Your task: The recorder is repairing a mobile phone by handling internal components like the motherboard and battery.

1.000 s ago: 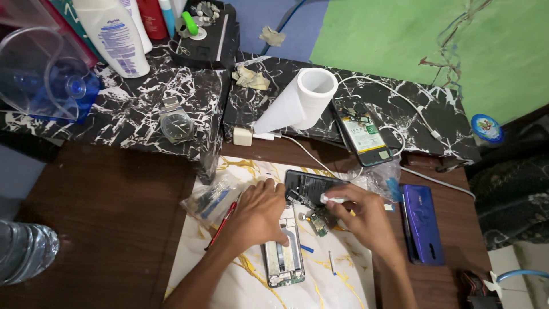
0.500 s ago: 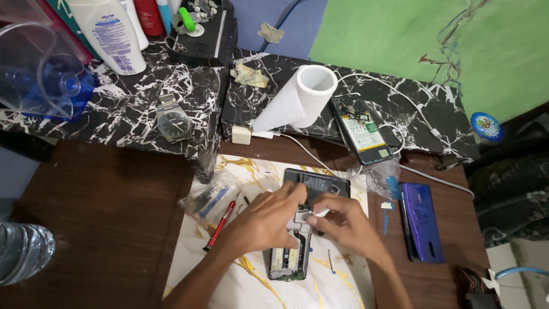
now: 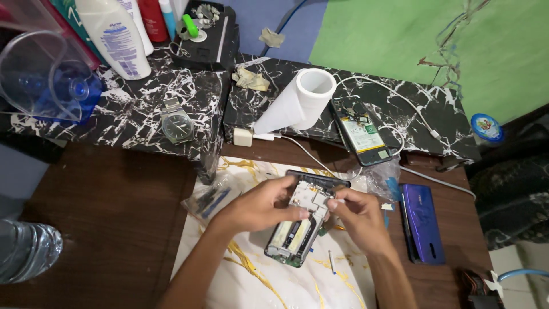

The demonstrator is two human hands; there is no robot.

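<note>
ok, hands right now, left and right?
Left hand: closed on the opened phone, holding it above the mat.
Right hand: fingertips pinching a small white piece at the phone's upper end.

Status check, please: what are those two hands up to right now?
Left hand steadies opened phone. Right hand pinches at its top. Nothing blocking.

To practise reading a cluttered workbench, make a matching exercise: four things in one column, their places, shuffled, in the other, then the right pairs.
Things:
1. wristwatch
2. opened phone
3. purple phone back
4. paper roll

Places:
A. between the left hand and right hand
B. flat on the brown table, off to the right
C. on the left marble block
D. on the right marble block

Pairs: 1-C, 2-A, 3-B, 4-D
</note>
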